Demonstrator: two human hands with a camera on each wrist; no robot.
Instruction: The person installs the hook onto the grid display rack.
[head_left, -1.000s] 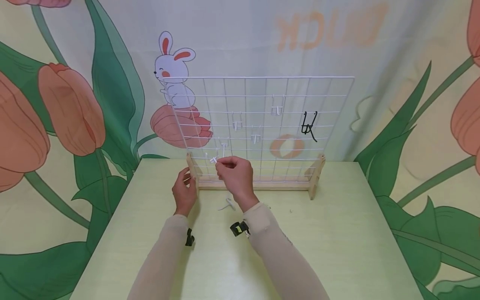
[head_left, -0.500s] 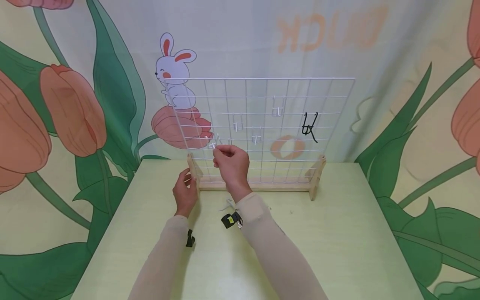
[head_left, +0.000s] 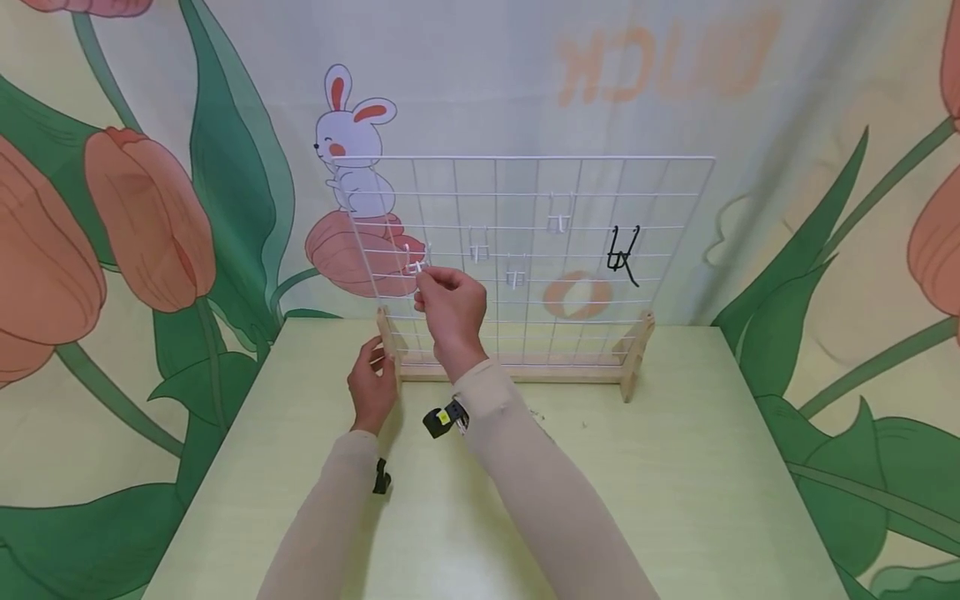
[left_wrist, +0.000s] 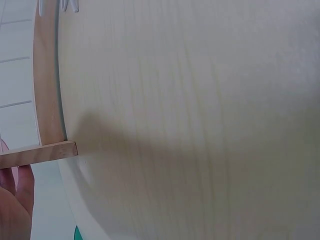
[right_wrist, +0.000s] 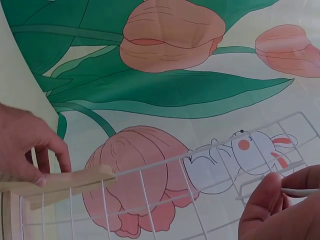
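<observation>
My right hand pinches a small white wire hook between thumb and fingertips, in front of the left part of a white wire grid. Seen from the right wrist, a white prong runs across the right hand's fingers, and the hook's frame lies close to the grid wires; whether it hangs on them I cannot tell. The grid stands upright in a wooden stand. My left hand holds the stand's left side piece, thumb on one side and fingers on the other.
Several white hooks hang on the grid, and a black hook hangs near its right side. White prongs lie by the stand's base bar at the left wrist view's top. A patterned curtain hangs behind the pale table.
My right hand has raised the white hook up and slightly left along the grid. The left hand stays on the stand. The right forearm now covers the piece on the table.
</observation>
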